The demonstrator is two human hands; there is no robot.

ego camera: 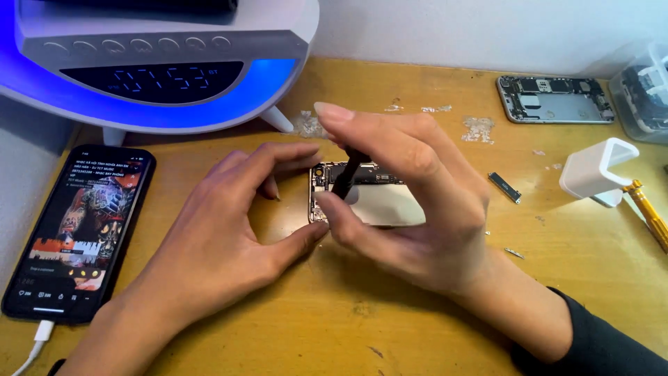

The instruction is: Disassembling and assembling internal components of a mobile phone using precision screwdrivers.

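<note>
An opened phone body (379, 198) lies on the wooden desk (362, 320), its circuit board showing along the top and a pale battery below. My right hand (410, 202) pinches a thin black screwdriver (346, 174) upright, its tip down at the phone's upper left corner. My left hand (223, 237) steadies the phone's left edge, index finger at the top corner and thumb at the lower corner. Most of the phone's lower half is hidden behind my right hand.
A black phone (80, 230) with a lit screen and white cable lies at left. A white clock lamp (153, 63) glows blue behind. A second empty phone housing (555, 99), a white block (597, 169), a yellow tool (650, 216), a small dark part (504, 186) sit right.
</note>
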